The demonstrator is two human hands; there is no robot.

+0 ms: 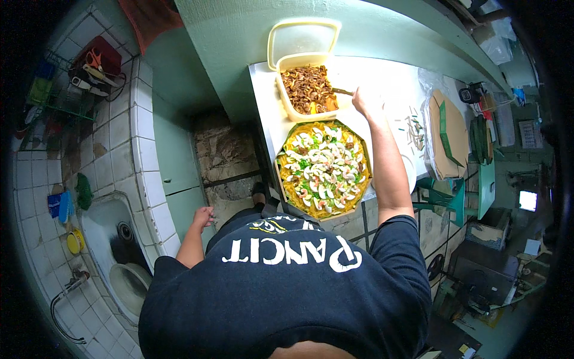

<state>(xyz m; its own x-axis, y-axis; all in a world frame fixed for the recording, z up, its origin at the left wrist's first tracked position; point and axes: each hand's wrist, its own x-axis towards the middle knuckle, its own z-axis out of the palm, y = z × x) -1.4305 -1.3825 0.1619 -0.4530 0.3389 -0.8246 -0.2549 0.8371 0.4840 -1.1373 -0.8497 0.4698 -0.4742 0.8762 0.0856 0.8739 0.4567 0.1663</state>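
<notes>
My right hand (367, 102) is closed round the brown handle of a serving utensil (343, 91). Its working end reaches into a yellow-rimmed plastic container (286, 106) and is hidden among brown chopped food pieces (305, 84). Just nearer to me lies an eight-sided tray (278, 173) of yellow noodles, topped with white egg-like slices, green bits and shrimp-like pieces (323, 173). By my left side, away from the table, hangs my left hand (204, 216), its fingers loosely curled with nothing visible in them.
The container's lid (304, 43) leans against the green wall behind it. On the white table (353, 69) lie small scattered packets (412, 128), and brown cardboard pieces (449, 134) stand at the right. A round white dish (409, 170) is partly behind my right forearm. A sink (98, 224) is at left.
</notes>
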